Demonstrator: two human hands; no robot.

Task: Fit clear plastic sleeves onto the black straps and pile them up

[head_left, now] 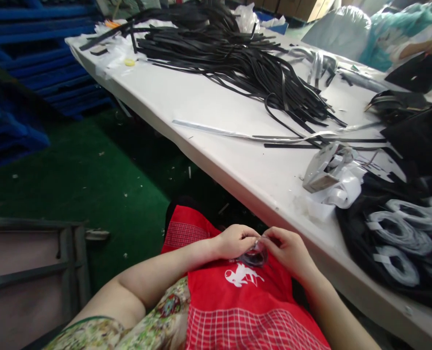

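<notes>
Plastic coil [256,259], clear and ring-shaped, likely light, springy and slippery, best held by its rim, sits pinched in the grip of left hand [237,241] and right hand [286,249] before a red cloth apron [216,289].

The coil [253,260] looks glossy plastic, the apron [238,297] cloth, the tabletop [208,104] smooth.

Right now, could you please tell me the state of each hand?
Left hand: closed, fingers holding the small see-through coil.
Right hand: closed, fingertips pinched at the coil's upper edge; exactly what they grip cannot be told.
</notes>
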